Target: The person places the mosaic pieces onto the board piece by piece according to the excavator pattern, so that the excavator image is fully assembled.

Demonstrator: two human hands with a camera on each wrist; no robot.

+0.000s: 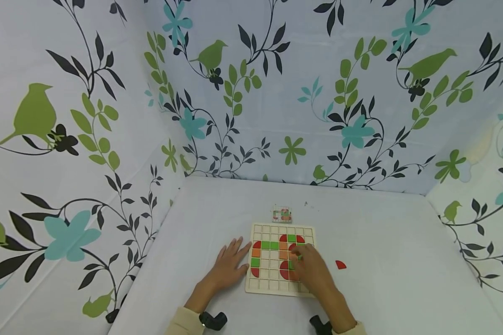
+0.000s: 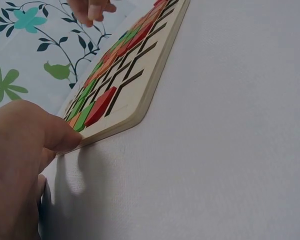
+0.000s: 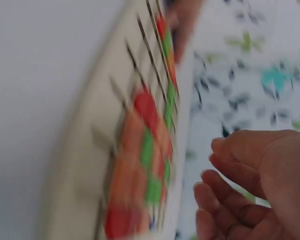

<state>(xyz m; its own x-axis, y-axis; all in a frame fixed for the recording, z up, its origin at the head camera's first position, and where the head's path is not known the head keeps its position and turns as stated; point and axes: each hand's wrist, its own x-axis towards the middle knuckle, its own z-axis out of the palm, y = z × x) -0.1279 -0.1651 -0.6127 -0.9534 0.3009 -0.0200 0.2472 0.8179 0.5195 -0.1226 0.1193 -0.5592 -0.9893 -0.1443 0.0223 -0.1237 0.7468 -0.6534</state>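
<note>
A pale wooden grid board (image 1: 272,285) lies on the white table, with red, orange and green pieces set in its cells. My left hand (image 1: 228,265) lies at its left edge with the fingers spread. In the left wrist view the thumb (image 2: 60,134) touches the board's side. Over the right part of the board is my right hand (image 1: 312,270), covering several cells. The right wrist view shows that hand's fingers (image 3: 230,192) loosely bent, with nothing visible between them. Right of the board lies a loose red quarter-circle piece (image 1: 341,264).
A small patterned card (image 1: 282,214) lies just beyond the board's far edge. Printed cloth (image 1: 251,139) with birds and leaves hangs behind and along the sides of the white table (image 1: 385,232).
</note>
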